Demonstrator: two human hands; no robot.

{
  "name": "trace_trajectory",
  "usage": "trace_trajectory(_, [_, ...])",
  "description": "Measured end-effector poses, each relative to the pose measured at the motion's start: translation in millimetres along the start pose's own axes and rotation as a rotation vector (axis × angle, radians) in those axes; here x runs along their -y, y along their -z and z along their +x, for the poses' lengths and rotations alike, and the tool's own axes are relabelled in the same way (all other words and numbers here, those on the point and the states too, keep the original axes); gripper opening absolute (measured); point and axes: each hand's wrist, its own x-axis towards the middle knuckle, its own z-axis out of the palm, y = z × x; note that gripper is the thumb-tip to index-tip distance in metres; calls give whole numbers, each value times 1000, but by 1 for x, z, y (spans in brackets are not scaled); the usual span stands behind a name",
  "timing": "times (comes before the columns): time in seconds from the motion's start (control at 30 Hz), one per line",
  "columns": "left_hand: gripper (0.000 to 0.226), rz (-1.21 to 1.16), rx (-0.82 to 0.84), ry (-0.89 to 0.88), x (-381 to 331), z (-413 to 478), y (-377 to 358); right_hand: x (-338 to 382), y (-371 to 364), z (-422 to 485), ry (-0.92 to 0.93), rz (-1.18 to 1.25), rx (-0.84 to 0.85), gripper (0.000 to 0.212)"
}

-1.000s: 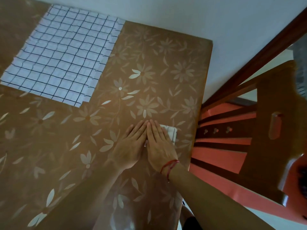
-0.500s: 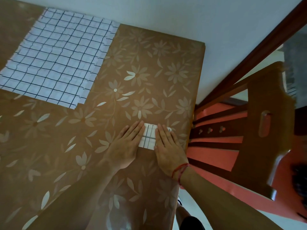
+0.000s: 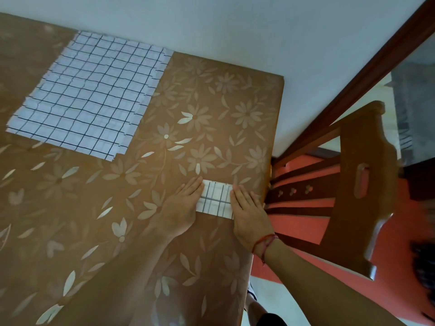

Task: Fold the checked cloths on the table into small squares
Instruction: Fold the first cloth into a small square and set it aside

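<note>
Left grip [image 3: 181,208], right grip [image 3: 249,215] slid apart, both flat; folded cloth [image 3: 214,200] lies bare between them

The counter [image 3: 211,95] has a smooth brown flowered cover, perhaps vinyl, with a faint sheen. The folded checked cloth [image 3: 215,200] and the flat pile of checked cloths [image 3: 94,95] look thin, soft and matt. The chair [image 3: 367,184] is varnished wood, glossy along its edges.
</note>
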Motion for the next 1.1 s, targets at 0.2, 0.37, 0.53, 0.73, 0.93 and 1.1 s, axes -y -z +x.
trace_trajectory(0.2, [42,-457,-152,208,-17,-1,22,3,12,6,-24,177,-53,53])
trace_trajectory(0.37, [33,-791,-306,478,-34,-10,40,11,21,2,-308,703,-116,30])
trace_trajectory(0.53, [33,-1158,-313,664,-50,-12,43,24,38,-3,-551,1072,-145,30])
trace_trajectory(0.73, [31,-1194,-277,724,-49,-11,39,26,39,5,-731,1334,-98,47])
trace_trajectory(0.93, [35,-1211,-277,720,-53,-12,40,20,34,10,-750,1403,-64,38])
trace_trajectory(1.1, [32,-1211,-258,726,-52,-14,38,14,27,17,-729,1376,-77,35])
